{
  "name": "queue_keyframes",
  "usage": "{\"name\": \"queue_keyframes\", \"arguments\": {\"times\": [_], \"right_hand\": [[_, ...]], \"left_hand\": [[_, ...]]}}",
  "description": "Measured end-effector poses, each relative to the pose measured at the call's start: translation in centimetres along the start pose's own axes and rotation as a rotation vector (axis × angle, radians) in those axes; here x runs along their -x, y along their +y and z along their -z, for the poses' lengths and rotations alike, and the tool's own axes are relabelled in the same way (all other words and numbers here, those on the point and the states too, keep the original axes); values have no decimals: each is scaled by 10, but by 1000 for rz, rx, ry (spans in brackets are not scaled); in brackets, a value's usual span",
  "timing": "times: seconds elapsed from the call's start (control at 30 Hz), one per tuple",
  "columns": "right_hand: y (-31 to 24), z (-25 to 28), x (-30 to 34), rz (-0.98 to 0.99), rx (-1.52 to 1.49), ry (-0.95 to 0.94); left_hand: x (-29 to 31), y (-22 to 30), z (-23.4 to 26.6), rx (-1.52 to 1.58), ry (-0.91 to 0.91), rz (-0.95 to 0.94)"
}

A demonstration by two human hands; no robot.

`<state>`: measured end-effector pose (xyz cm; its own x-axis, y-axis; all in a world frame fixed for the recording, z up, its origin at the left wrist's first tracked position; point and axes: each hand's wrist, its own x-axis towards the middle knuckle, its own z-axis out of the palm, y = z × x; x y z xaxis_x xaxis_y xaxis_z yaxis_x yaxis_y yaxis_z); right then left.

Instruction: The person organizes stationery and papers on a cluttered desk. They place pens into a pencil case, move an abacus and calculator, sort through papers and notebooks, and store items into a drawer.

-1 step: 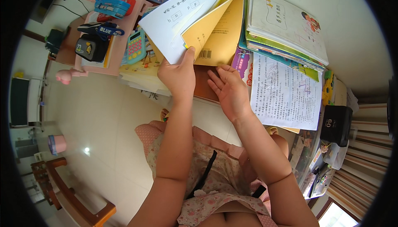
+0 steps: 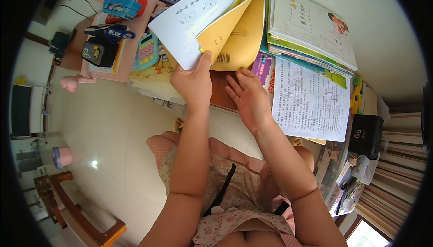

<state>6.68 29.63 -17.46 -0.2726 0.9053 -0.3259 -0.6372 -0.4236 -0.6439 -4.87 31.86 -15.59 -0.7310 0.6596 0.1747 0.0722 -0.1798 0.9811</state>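
Left fingers (image 2: 205,58) partly hidden by booklet (image 2: 218,34)

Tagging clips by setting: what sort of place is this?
Probably a home study corner. A stack of books and a printed sheet lie to the right of the yellow-covered booklet in the left hand; the striped curtain hints at a home rather than a classroom.
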Motion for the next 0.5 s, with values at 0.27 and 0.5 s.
{"name": "queue_keyframes", "arguments": {"times": [0.27, 0.5], "right_hand": [[-17, -19, 2, 326, 246, -416], [-22, 5, 24, 526, 504, -190]], "left_hand": [[17, 11, 0, 93, -108, -50], [60, 2, -17, -165, -397, -575]]}}
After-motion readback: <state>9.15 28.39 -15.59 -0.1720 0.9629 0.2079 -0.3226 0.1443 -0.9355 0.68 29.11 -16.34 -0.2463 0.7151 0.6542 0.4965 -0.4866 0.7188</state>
